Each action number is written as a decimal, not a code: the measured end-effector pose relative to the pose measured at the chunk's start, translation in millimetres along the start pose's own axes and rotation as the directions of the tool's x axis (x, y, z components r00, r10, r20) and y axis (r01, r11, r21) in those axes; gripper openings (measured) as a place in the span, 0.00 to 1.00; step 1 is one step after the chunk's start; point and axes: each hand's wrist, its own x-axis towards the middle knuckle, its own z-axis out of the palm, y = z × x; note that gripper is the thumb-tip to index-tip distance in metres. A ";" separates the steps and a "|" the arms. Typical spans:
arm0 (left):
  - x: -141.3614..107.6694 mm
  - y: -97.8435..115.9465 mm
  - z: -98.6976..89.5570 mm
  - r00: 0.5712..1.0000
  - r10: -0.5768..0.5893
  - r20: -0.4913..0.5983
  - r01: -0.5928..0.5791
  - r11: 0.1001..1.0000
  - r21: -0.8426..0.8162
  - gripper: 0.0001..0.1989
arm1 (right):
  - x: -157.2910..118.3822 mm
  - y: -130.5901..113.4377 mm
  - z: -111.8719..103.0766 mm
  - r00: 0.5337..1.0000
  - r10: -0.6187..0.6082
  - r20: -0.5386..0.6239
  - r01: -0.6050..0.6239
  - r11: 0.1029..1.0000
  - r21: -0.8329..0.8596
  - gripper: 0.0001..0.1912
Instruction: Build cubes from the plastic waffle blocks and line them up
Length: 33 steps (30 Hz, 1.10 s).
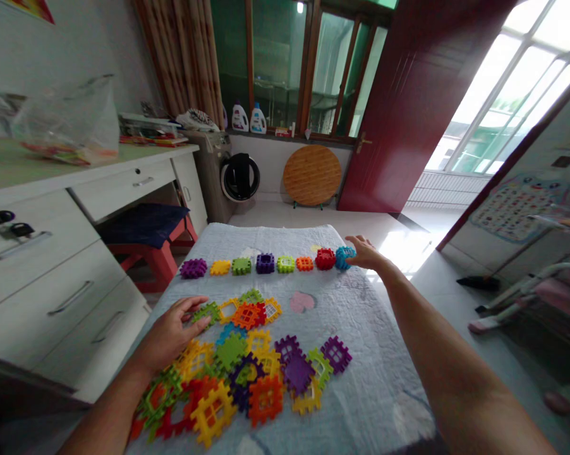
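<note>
My right hand (364, 251) is closed on the blue stack of toothed pieces (344, 257) at the right end of a row. Leftward from it run a red stack (325, 258), an orange one (304, 263), and several more, ending at a purple stack (193, 268). Nearer to me lies a loose pile of plastic pieces, among them a purple piece (297, 372) and an orange piece (265, 399). At the pile's upper left, my left hand (183, 325) has its fingers apart, its fingertips by a green piece (208, 312).
A pale blue cloth (361, 341) covers the table. Left of it stand a red stool (164, 253) and a white desk (90, 215) bearing a plastic bag (71, 126). Beyond are a washing machine (213, 170), a round wooden board (312, 175) and a red door (408, 95).
</note>
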 end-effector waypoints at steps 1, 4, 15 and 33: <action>0.2 -0.9 0.1 1.000 0.008 0.010 -0.008 1.000 0.006 0.30 | -6.7 -5.3 -2.8 0.999 -0.014 -0.030 0.014 1.000 0.006 0.36; 0.9 -2.5 0.6 0.997 0.065 0.043 -0.066 0.997 0.036 0.30 | -33.5 -31.6 -5.8 0.993 -0.107 -0.055 0.110 0.992 0.058 0.32; -8.1 9.1 0.9 0.990 0.069 0.122 -0.046 0.982 -0.182 0.29 | -92.3 -174.1 36.8 0.773 -0.607 0.184 0.528 0.777 0.343 0.29; -4.4 5.5 0.1 0.998 0.012 -0.062 -0.025 0.977 -0.213 0.25 | -91.4 -162.2 31.7 0.788 -0.562 0.252 0.360 0.752 0.552 0.15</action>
